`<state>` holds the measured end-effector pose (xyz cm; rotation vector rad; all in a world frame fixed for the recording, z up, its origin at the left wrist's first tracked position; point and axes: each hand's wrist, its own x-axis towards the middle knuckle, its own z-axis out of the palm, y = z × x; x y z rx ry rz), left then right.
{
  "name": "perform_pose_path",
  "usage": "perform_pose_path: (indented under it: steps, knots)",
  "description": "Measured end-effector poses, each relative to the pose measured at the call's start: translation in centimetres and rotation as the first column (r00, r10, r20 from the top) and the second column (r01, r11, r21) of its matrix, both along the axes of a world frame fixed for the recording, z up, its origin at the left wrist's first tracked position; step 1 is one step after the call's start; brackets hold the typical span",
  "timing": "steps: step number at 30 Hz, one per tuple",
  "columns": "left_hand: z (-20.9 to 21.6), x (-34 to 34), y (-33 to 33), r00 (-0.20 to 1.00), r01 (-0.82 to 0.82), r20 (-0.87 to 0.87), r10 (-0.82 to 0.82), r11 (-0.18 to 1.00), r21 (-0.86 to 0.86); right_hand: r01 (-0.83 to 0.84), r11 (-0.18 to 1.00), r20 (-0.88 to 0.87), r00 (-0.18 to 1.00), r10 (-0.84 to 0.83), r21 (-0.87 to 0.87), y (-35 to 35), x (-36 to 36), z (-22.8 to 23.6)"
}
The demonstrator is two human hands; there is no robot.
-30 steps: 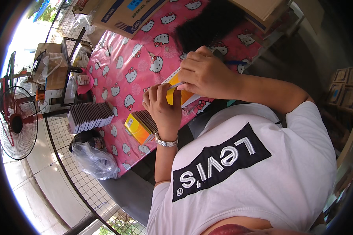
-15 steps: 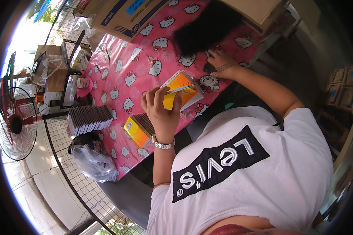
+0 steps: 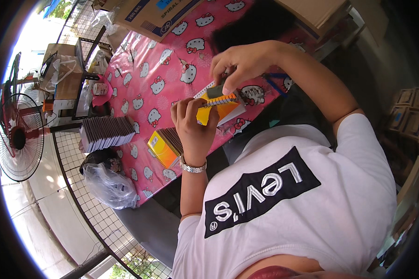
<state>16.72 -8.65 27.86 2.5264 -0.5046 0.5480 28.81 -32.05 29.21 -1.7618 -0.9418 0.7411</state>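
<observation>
My left hand (image 3: 193,128) pinches a silvery wire binding strip (image 3: 215,102) over a yellow-orange notebook (image 3: 226,113) whose pages have a punched edge. From the far side, my right hand (image 3: 244,63) grips a small dark green block (image 3: 214,91), its fingers curled round it. The block lies against or just above the wire; contact is hard to make out. A short stack of yellow-orange spiral notebooks (image 3: 161,151) sits beside my left wrist.
The table has a pink patterned cover (image 3: 142,109). Dark-spined notebooks (image 3: 107,132) are stacked at its left edge, near a clear plastic bag (image 3: 109,186). A black pile (image 3: 253,28) and cardboard boxes (image 3: 149,18) occupy the far side. A fan (image 3: 19,137) stands left.
My right hand has come from the table's right side to the notebook, bringing the dark green block to the wire. My left hand keeps its pinch. Blue sticks now show where the right hand was.
</observation>
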Motion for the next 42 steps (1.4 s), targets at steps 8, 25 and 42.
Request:
perform_pose_path:
  steps: [8,25,42]
  knots:
    - [0.4,0.6,3.2,0.988,-0.006,-0.156,-0.007,0.997,-0.082,0.0,0.997,-0.163,0.987,0.012,0.072,1.6,0.3,0.7]
    - [1.1,1.4,3.5,0.958,0.002,-0.28,-0.062,0.978,-0.21,-0.118,0.978,-0.222,0.963,0.155,0.171,4.4,0.8,0.2]
    - [-1.7,0.7,1.6,0.974,-0.205,-0.216,0.069,0.682,-0.702,0.76,0.645,0.795,0.438,-0.42,-0.078,-6.4,-11.0,-19.6]
